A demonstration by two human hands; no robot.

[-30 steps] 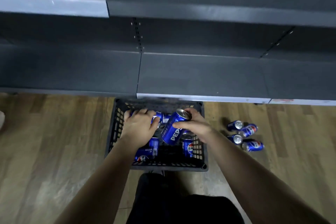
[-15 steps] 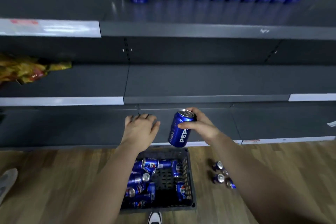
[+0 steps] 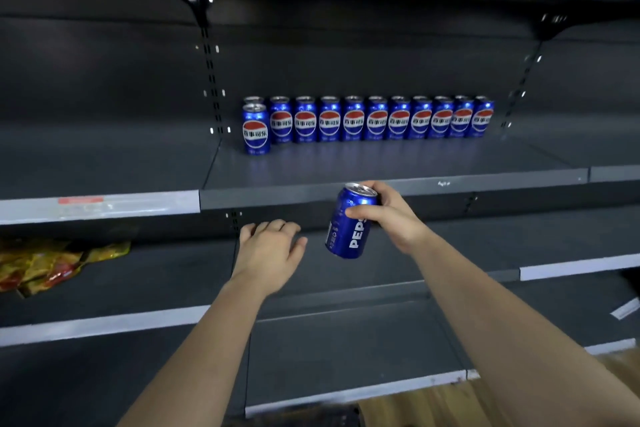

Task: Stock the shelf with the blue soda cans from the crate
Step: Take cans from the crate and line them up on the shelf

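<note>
Fingers (image 3: 360, 213) of my right hand (image 3: 394, 218) curl round a blue soda can (image 3: 348, 229), thumb across its front and the others wrapped behind. The can is tilted, its silver top leaning up and to the right, and I hold it in the air just in front of the grey front lip of the shelf (image 3: 381, 163). My left hand (image 3: 268, 253) hovers lower and to the left, palm down, fingers loose and slightly spread, holding nothing.

On that dark grey metal shelf a row of cans (image 3: 367, 120) stands upright against the back wall, labels facing out, each touching the next. One more can (image 3: 256, 130) stands in front of the row's left end. Most of the shelf in front of the row is bare and faintly reflects the blue.

A slotted upright post (image 3: 211, 80) splits the dark back panel beside the row. The bay to the left has a pale price strip (image 3: 93, 206) with a red tag. One level down on the left lie crumpled yellow and red snack packets (image 3: 52, 263). More grey shelves step out below, and a wooden floor (image 3: 450, 406) shows at the lower right.
</note>
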